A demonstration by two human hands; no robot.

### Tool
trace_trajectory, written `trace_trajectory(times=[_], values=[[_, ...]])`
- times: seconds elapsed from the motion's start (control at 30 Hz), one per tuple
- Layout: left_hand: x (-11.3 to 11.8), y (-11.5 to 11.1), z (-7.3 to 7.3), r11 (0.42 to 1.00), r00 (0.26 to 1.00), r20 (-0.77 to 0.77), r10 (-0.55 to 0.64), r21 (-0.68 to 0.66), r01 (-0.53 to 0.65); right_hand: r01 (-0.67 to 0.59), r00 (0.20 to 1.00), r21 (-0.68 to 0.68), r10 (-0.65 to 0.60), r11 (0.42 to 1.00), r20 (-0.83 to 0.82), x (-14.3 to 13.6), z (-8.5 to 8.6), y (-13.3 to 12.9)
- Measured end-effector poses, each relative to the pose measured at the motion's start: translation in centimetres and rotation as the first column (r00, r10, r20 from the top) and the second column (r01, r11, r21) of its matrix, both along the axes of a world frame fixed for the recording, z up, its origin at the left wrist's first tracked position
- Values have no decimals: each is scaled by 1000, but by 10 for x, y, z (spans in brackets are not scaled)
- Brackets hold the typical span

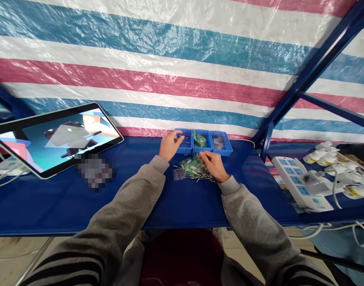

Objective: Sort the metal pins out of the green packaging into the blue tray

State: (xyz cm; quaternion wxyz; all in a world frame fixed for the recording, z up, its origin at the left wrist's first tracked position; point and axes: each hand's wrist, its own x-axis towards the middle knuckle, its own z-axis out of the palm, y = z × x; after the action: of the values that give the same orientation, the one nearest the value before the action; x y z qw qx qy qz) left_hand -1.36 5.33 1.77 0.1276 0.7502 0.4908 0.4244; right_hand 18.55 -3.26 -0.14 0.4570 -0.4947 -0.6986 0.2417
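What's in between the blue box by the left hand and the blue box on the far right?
Another blue box, with green packets in it. The head view shows it.

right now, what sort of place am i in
Likely a makeshift workshop: small blue bins, a pile of thin metallic-looking pieces and little bags on a blue table, and striped plastic sheeting behind.
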Motion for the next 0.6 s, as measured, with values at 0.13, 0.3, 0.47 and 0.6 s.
trace_trajectory(times=[0.13, 0.3, 0.47, 0.6], values=[[-4, -24, -22, 998, 963, -268, -35, -63, 18, 6, 1000, 2, -6, 1000, 18, 1, -2, 2], [5, -29, -31, 984, 843, -535, -50, -169, -49, 0, 999, -1, 1, 1000, 42, 1, -4, 2], [13, -22, -31, 983, 782, -618, -73, -176, -48, -10, 999, -3, 11, 1000, 53, 0, -3, 2], [12, -23, -30, 987, 738, -666, -106, -163, -5, -15, 996, 6, 14, 1000, 88, 0, -3, 2]])
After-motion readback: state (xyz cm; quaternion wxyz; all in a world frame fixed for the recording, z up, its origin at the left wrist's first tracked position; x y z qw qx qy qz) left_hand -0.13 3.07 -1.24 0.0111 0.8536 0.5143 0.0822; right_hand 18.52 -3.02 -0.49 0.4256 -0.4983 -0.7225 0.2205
